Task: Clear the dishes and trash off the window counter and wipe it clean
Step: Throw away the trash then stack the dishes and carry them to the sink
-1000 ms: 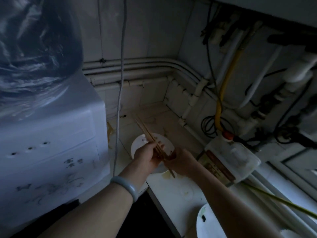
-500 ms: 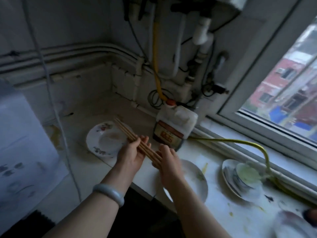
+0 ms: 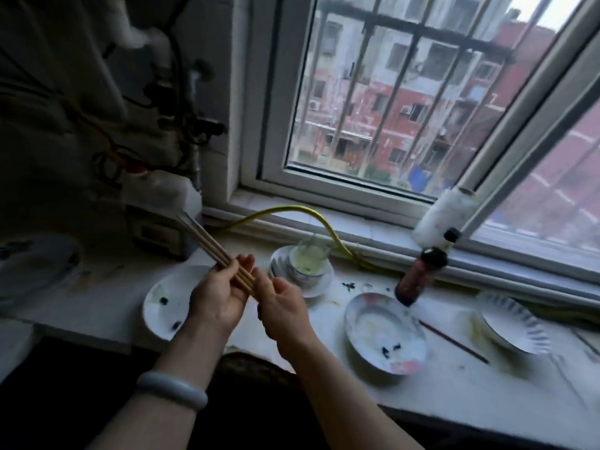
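I've got the left hand [image 3: 217, 297] gripping the chopsticks [image 3: 207, 245] in a bundle above the counter [image 3: 454, 401], tips slanting up-left; right hand [image 3: 282, 306] relaxed, fingers straight at their near ends; plate [image 3: 386, 332], bowl [image 3: 308, 264], bottle [image 3: 418, 277] on the counter

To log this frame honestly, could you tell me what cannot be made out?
Head view only.
1. Chopsticks: count unclear; they overlap, and the left hand covers part.
2. Right hand: blurred; its grip is unclear.
3. Jug label: too dark to read.
4. Far-left plate: dim, blurred.
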`<state>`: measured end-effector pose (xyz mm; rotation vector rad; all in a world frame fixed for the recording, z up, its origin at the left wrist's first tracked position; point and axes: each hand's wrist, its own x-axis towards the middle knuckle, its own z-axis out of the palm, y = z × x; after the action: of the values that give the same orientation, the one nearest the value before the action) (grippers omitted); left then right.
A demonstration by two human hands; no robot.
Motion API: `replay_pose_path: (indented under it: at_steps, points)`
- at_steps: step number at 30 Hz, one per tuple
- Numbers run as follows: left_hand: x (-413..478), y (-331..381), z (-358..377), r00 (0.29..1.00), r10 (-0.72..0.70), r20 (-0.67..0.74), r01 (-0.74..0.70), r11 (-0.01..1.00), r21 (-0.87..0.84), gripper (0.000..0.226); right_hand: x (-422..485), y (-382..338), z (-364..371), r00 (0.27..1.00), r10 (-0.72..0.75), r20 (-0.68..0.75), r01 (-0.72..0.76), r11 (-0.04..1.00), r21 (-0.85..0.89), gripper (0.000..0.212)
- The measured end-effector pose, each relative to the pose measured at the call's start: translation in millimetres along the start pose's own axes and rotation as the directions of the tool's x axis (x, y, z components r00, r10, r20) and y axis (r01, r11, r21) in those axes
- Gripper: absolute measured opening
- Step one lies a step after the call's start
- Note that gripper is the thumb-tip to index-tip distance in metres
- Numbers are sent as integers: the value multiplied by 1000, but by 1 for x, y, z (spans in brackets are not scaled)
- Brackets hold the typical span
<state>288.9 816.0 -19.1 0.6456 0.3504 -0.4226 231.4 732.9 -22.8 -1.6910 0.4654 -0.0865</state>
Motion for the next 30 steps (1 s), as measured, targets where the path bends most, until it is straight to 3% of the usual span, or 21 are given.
replay_pose_path:
  at_steps: [10, 15, 19, 24, 30]
  points:
    - [-4, -141, 86, 978, -190, 84, 185, 981, 64, 22, -27, 47, -184, 980, 54, -193, -64, 997, -44, 31]
    - [10, -182, 109, 956, -283, 69, 273, 953, 129, 12, -22, 64, -238, 963, 156, -221, -124, 981, 150, 31]
    - [30, -203, 125, 943, -333, 22, 318, 916, 245, 14, -3, 83, -284, 869, 347, -353, -224, 912, 345, 19]
    - [57, -228, 132, 929, -370, -2, 346, 866, 362, 8, 17, 116, -334, 784, 385, -487, -457, 889, -33, 15]
    - [76, -239, 132, 924, -377, -64, 365, 818, 445, 4, 42, 154, -369, 795, 321, -514, -570, 683, -456, 23]
